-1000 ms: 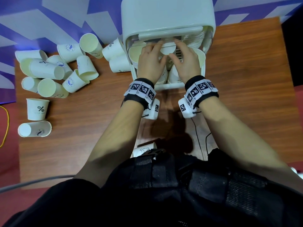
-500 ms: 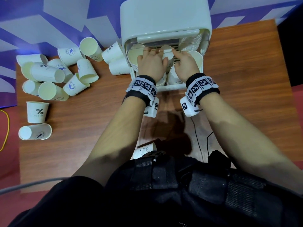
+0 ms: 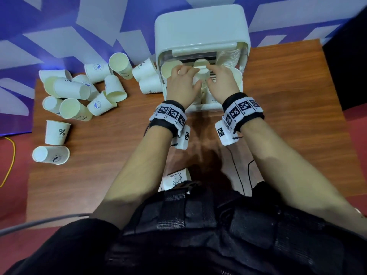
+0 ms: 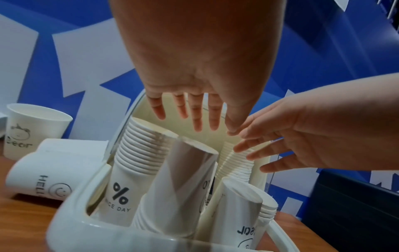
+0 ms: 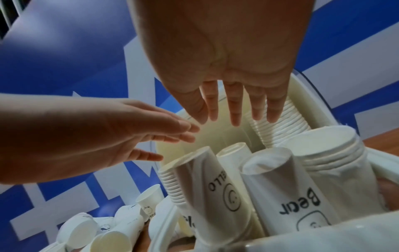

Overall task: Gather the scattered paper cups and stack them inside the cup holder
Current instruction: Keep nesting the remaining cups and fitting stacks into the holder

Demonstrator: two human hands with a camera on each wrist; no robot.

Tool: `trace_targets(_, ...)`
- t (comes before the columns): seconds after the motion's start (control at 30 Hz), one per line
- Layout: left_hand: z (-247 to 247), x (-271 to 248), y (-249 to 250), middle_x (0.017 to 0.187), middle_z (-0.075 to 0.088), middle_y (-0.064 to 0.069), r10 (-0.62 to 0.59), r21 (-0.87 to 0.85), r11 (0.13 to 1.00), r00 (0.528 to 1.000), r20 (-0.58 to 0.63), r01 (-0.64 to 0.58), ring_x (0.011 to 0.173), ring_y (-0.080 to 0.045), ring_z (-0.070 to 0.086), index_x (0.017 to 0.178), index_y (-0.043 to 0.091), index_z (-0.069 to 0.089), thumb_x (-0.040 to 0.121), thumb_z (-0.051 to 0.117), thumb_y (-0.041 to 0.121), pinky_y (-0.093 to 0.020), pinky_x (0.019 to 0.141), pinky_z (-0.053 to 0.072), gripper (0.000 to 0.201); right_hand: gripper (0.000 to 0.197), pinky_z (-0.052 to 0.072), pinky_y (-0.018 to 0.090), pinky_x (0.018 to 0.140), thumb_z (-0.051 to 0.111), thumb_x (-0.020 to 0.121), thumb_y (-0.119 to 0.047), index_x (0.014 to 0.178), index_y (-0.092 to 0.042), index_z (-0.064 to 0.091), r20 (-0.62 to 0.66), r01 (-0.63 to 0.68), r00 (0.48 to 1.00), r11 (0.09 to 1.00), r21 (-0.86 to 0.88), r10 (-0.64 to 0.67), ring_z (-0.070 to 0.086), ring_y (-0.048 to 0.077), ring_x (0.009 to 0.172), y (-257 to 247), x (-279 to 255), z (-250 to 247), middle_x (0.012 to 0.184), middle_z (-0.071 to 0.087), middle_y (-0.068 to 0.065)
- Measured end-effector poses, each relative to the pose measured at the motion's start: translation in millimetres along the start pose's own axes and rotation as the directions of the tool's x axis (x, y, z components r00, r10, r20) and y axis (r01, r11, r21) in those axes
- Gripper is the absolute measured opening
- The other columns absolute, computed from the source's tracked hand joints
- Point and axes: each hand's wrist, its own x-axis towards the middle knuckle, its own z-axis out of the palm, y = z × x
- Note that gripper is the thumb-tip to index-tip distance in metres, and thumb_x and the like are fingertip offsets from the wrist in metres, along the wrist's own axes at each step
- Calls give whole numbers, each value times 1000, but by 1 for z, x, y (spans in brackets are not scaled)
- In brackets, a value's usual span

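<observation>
The white cup holder [image 3: 200,26] stands at the table's far edge, its front tray filled with several leaning stacks of paper cups [image 4: 138,170]. My left hand [image 3: 182,84] and right hand [image 3: 220,80] hover side by side over the middle stack [image 3: 201,64]. In the wrist views the left hand's fingers [image 4: 190,116] and the right hand's fingers [image 5: 235,109] are straight and spread, above the cup rims and holding nothing. Several loose cups [image 3: 79,90] lie in a heap at the left of the table.
Two cups [image 3: 147,76] lie against the holder's left side. An upright "%" cup [image 3: 57,132] and a cup on its side [image 3: 51,154] sit near the left edge. One cup [image 3: 175,178] lies close to my body. Black cables [image 3: 236,171] cross the wooden table [image 3: 99,175].
Both hands were down on the middle stack in the holder; now they have lifted off it and hover with straight fingers. The loose cups have not moved.
</observation>
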Motion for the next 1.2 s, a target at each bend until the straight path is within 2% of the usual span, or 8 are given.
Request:
trace_targets(0.2, -18, -44, -18, 131, 54, -4, 78, -87, 993, 995, -55, -83, 127, -25, 37, 131, 17, 55, 92, 55, 29, -34, 103, 31, 41, 38, 32, 33, 108, 47, 93, -14, 131, -13, 53, 9, 34, 999, 998, 45, -35, 43, 24, 127, -22, -46, 2, 134, 51, 10)
trace_targets(0.43, -22, -107, -48, 129, 60, -7, 60, -122, 992, 979, 195, -36, 122, -27, 48, 131, 18, 56, 89, 60, 37, -35, 105, 35, 46, 34, 41, 26, 87, 55, 91, -18, 125, -18, 60, 282, -7, 959, 999, 37, -4, 58, 20, 100, -38, -106, 26, 109, 63, 6)
trace_targets(0.5, -22, -128, -52, 128, 61, -6, 97, -144, 988, 955, 281, -58, 120, -22, 52, 130, 17, 57, 89, 64, 32, -28, 100, 34, 45, 36, 43, 27, 86, 59, 90, -22, 125, -18, 59, 411, 18, 911, 1000, -11, -12, 58, 18, 96, -38, -125, 33, 103, 63, 4)
trace_targets(0.63, -14, -162, -62, 131, 59, -7, 43, -104, 995, 897, 440, 4, 120, -23, 53, 132, 16, 55, 84, 69, 38, -38, 103, 40, 55, 50, 41, 29, 96, 66, 87, -32, 132, -16, 52, 571, 57, 820, 989, -139, 33, 55, 23, 114, -33, -156, 45, 126, 59, 10)
trace_targets(0.8, 8, -193, -75, 130, 57, -3, -28, -29, 998, 776, 630, 60, 119, -22, 52, 136, 20, 49, 77, 73, 50, -42, 102, 42, 70, 60, 39, 29, 96, 69, 84, -35, 137, -16, 47, 679, 112, 732, 973, -204, 58, 51, 24, 121, -32, -180, 66, 134, 53, 7)
trace_targets(0.9, 20, -205, -83, 139, 47, -8, -79, 74, 997, 729, 680, 39, 126, -28, 45, 142, 18, 39, 77, 74, 46, -43, 104, 38, 80, 63, 43, 34, 95, 72, 81, -33, 136, -16, 46, 684, 134, 727, 966, -219, 54, 51, 24, 117, -31, -187, 80, 131, 54, 7)
trace_targets(1.07, 36, -223, -94, 141, 45, -12, -157, 115, 987, 740, 654, 109, 124, -31, 47, 146, 13, 28, 79, 74, 37, -41, 101, 41, 85, 56, 39, 32, 96, 63, 89, -23, 140, -14, 42, 649, 156, 758, 951, -267, 58, 49, 26, 123, -31, -193, 104, 137, 51, 9)
trace_targets(1.2, 41, -232, -102, 138, 52, -13, -200, 87, 978, 719, 666, 192, 120, -32, 52, 147, 13, 27, 81, 73, 34, -43, 99, 44, 82, 42, 39, 28, 89, 53, 92, -7, 133, -15, 52, 616, 155, 787, 956, -250, 33, 51, 25, 118, -34, -193, 116, 132, 54, 9)
